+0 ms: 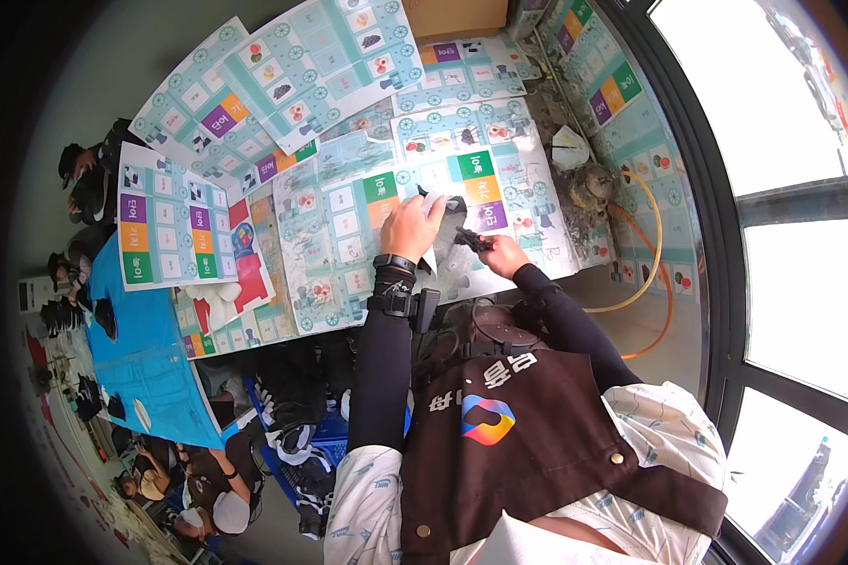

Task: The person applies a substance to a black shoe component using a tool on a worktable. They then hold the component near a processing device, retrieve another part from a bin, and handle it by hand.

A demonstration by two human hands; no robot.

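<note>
My left hand (410, 229) is closed on a thin dark grey-and-black piece (455, 206) with a pale underside, just above the printed sheets on the table. Its exact kind is too small to make out. To its right, my right hand (504, 256) pinches a small, ragged black thing (472, 240), its tip pointing toward the dark piece. The two things are close together, and I cannot tell whether they touch. Beneath both hands lies a printed sheet (349, 224) with coloured blocks and small pictures.
Large printed boards (325, 71) stand along the table's far left. A cardboard box (457, 17) is at the back. On the right are a grimy round machine part (591, 186) and a yellow hose (657, 235). A blue crate (334, 428) of shoes stands below; people work at left.
</note>
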